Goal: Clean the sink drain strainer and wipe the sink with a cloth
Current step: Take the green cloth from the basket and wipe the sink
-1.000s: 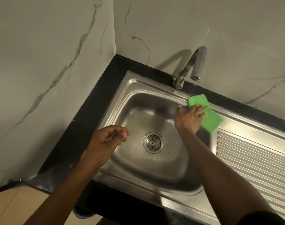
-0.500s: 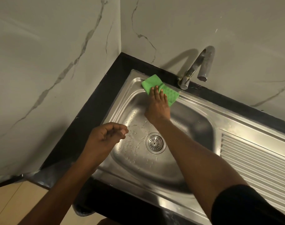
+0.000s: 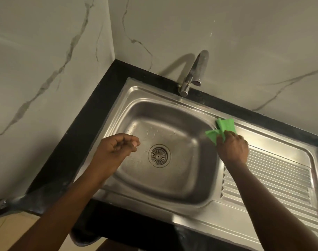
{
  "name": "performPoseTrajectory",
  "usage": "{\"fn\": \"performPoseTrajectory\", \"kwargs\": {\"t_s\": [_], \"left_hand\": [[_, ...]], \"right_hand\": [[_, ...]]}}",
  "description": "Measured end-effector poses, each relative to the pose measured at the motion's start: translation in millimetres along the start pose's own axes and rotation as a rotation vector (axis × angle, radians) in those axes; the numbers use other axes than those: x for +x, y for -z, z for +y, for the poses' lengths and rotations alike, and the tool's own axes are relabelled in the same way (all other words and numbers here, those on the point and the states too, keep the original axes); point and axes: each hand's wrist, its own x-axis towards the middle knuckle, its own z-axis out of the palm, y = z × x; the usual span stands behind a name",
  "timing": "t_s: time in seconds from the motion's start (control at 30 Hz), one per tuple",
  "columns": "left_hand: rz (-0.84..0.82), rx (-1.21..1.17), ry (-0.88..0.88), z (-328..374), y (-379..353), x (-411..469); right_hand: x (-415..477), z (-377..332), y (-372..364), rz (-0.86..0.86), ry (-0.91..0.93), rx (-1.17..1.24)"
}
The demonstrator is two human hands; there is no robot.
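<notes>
A stainless steel sink (image 3: 151, 98) sits in a black counter. Its round drain strainer (image 3: 159, 155) lies in the middle of the basin floor, with water drops around it. My right hand (image 3: 232, 148) presses a green cloth (image 3: 221, 129) against the basin's back right rim, where the bowl meets the drainboard. My left hand (image 3: 116, 149) hovers over the basin's left side, fingers loosely curled, holding nothing.
A chrome tap (image 3: 192, 75) rises from the counter behind the basin. A ribbed drainboard (image 3: 274, 178) stretches to the right. Marble-patterned walls (image 3: 46, 69) close in at the left and back, meeting in a corner. The black counter (image 3: 93, 115) borders the sink.
My right hand has swept the green cloth from the basin's back left rim rightward to the back right rim by the drainboard. My left hand has stayed in place.
</notes>
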Motion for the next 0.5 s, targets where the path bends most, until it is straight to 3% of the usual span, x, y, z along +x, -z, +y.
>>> {"fn": "performPoseTrajectory", "kwargs": {"t_s": [0.17,0.33,0.5], "left_hand": [[0.005,-0.005,0.004,-4,-9,-3],[0.011,-0.003,0.013,-7,-16,-6],[0.022,-0.007,0.006,-6,-12,-7]], "right_hand": [[-39,28,15,-0.052,0.012,-0.054],[-92,43,4,-0.061,-0.027,0.066],[-61,47,4,0.006,-0.054,0.199]]}}
